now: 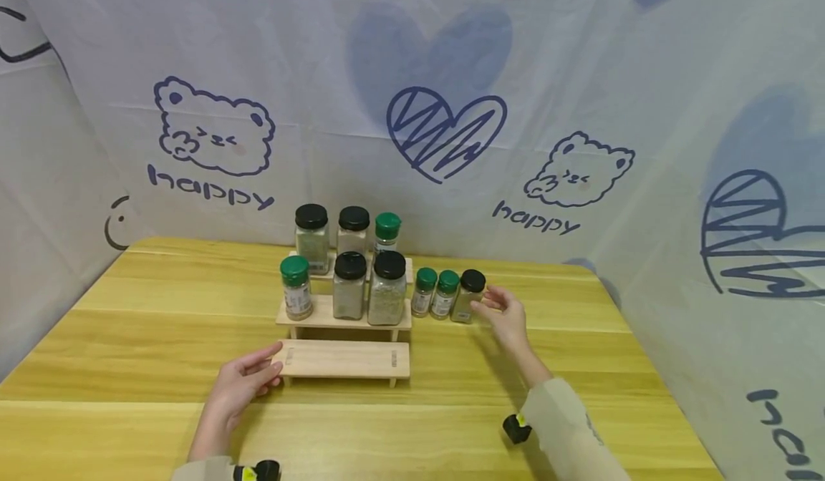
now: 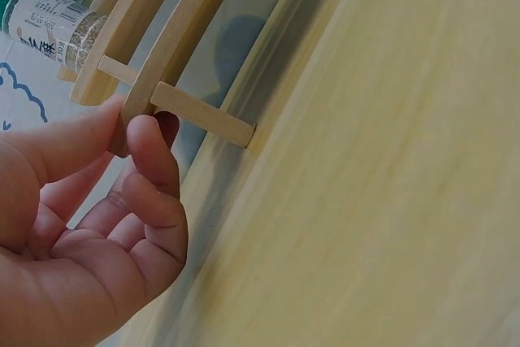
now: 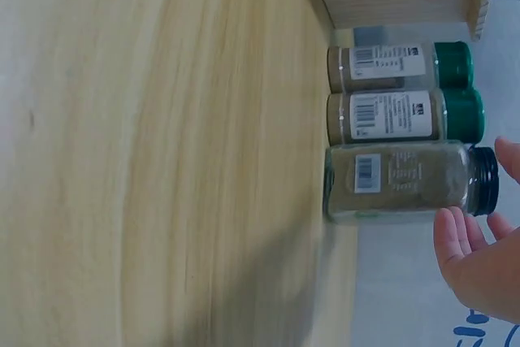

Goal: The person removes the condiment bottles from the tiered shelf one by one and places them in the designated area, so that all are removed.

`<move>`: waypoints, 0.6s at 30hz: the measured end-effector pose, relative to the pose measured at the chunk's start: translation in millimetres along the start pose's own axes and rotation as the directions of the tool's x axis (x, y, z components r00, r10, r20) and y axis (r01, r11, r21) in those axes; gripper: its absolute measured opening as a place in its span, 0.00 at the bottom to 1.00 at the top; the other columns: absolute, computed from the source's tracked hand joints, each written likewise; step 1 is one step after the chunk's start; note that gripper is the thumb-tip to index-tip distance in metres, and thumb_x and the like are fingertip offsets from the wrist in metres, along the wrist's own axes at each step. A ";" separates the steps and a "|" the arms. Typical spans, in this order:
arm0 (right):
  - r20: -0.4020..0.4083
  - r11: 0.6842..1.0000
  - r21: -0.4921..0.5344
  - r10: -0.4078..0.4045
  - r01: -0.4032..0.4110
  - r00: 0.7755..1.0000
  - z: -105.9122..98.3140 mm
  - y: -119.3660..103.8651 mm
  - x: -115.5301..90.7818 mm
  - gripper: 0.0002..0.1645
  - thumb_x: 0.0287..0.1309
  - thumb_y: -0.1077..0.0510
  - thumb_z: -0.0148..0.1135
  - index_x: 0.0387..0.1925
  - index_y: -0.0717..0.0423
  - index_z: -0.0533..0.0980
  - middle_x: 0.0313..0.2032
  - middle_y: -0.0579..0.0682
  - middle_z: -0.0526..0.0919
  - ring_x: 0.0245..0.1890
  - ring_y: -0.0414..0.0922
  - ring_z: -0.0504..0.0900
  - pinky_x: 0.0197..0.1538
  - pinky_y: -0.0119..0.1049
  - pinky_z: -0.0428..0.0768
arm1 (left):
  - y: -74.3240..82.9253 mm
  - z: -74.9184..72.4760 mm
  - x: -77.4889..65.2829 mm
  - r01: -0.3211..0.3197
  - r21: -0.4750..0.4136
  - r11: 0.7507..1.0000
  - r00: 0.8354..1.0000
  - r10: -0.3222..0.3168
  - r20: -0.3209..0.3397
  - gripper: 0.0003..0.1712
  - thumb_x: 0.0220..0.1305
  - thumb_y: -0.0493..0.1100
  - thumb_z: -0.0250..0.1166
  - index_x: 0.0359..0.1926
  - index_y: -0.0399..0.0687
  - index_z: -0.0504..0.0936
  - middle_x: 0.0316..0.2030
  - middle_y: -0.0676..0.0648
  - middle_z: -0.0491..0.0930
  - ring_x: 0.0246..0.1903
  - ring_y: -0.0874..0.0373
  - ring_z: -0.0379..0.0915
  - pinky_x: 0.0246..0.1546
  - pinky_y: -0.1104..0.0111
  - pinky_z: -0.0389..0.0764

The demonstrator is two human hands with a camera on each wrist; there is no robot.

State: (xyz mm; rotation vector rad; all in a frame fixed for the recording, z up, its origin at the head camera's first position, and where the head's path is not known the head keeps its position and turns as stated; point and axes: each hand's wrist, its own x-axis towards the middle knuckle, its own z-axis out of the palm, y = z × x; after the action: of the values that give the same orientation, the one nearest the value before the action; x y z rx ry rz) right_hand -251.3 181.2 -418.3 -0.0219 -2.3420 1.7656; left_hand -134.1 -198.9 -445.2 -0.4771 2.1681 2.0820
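Observation:
A three-tier wooden spice rack (image 1: 344,359) stands on the table. My left hand (image 1: 241,381) pinches the left end of its lowest board between thumb and fingers, as the left wrist view shows close up. Beside the rack's right end, a square glass jar with a black lid (image 1: 468,296) stands upright with brownish contents. My right hand (image 1: 509,320) is at this jar's right side, thumb and fingers spread about its lid end, not closed round it. Two small green-capped spice bottles (image 3: 390,115) stand in line between that jar and the rack.
On the middle tier are a green-capped bottle (image 1: 297,295) and two black-lidded jars (image 1: 387,295). The top tier holds two more black-lidded jars (image 1: 312,245) and a green-capped bottle (image 1: 387,230). A printed cloth (image 1: 438,51) hangs behind the wooden table (image 1: 161,323).

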 end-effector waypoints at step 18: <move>-0.078 0.953 0.222 -0.196 0.208 0.978 24.8 -22.7 -20.3 0.15 0.47 0.74 0.61 0.38 0.80 0.70 0.34 0.68 0.75 0.28 0.34 0.74 0.34 0.23 0.73 | -1.3 -0.9 1.0 -0.005 -0.005 1.000 1.000 0.006 0.021 0.27 0.59 0.37 0.60 0.59 0.35 0.65 0.30 0.52 0.77 0.26 0.62 0.74 0.26 0.72 0.73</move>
State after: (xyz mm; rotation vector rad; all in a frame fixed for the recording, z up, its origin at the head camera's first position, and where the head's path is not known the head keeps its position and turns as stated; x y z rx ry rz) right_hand -233.2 148.4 -406.4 0.1951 -2.0079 1.8922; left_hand -134.6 -200.0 -446.6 -0.4481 2.1557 2.0859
